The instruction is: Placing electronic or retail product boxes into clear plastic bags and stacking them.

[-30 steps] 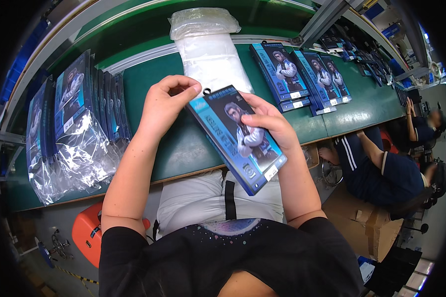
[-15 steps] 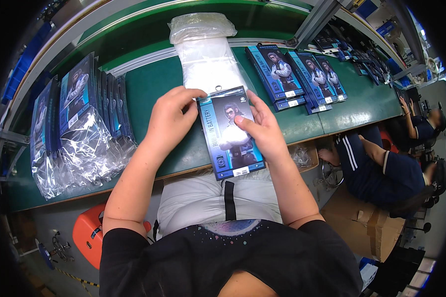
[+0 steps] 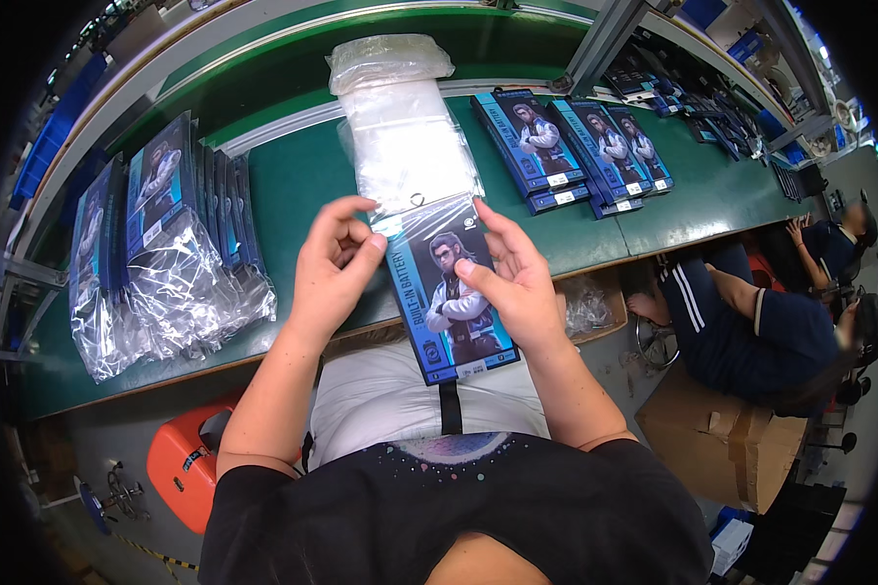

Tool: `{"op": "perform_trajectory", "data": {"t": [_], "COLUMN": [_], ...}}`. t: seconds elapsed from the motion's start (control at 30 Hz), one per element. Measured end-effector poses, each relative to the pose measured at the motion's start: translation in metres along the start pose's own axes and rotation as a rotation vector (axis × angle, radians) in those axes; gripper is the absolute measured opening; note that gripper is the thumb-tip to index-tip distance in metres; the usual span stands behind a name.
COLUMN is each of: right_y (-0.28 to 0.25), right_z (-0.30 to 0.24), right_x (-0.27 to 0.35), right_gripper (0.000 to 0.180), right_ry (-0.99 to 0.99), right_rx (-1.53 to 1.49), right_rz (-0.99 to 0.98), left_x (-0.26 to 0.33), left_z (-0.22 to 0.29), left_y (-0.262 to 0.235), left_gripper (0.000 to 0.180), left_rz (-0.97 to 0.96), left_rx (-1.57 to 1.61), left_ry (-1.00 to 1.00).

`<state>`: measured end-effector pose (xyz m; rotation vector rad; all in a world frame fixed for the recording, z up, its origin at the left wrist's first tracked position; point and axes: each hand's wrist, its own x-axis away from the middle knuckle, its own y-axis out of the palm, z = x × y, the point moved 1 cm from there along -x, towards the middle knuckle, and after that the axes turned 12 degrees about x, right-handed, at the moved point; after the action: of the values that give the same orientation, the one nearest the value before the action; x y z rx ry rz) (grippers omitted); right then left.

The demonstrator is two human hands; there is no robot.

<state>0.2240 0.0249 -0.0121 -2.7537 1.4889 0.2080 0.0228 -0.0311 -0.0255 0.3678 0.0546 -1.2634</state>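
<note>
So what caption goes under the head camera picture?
Two bare hands, left hand and right hand, slide a flat blue picture box into a clear plastic bag.

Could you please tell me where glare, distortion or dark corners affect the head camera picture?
Head view: glare whitens the stack of clear plastic bags and streaks the sleeve over the blue box held between left hand and right hand; fisheye distortion bows the green table edges; the corners go black.
</note>
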Motion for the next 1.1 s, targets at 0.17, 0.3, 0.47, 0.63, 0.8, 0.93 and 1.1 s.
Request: {"op": "perform_trajectory", "data": {"t": [0.17,0.3,0.47,0.63,0.8,0.93,1.1], "right_y": [0.01,0.006,-0.004,-0.003,-0.007,-0.013,0.002], "right_z": [0.003,0.015,-0.009,-0.028,-0.041,-0.074,-0.073], "right_x": [0.01,0.012,0.015,0.006,0.0,0.028,0.029], "right_gripper": [0.034,0.041,0.092,0.109,0.057,0.024,0.018], "right_ry": [0.052,0.208,0.128,-0.055,-0.447,-0.862,-0.631], "right_rx": [-0.079,-0.129,0.195,0.449,0.566,0.377,0.492], "right_rz": [-0.031,-0.127,-0.352,-0.362,-0.024,0.544,0.058], "left_x": [0.002,0.007,-0.01,0.006,0.032,0.024,0.037], "left_z": [-0.005,-0.01,-0.005,0.012,0.035,0.041,0.037], "left_y": [0.015,0.021,0.002,0.022,0.053,0.041,0.063], "left_gripper": [0.041,0.034,0.032,0.04,0.035,0.047,0.057], "left_rz": [0.19,0.156,0.227,0.167,-0.302,-0.67,-0.257], "left_rx": [0.463,0.798,0.942,1.046,0.877,0.635,0.786], "left_ry": [-0.364,-0.631,-0.614,-0.666,-0.605,-0.608,-0.742]}}
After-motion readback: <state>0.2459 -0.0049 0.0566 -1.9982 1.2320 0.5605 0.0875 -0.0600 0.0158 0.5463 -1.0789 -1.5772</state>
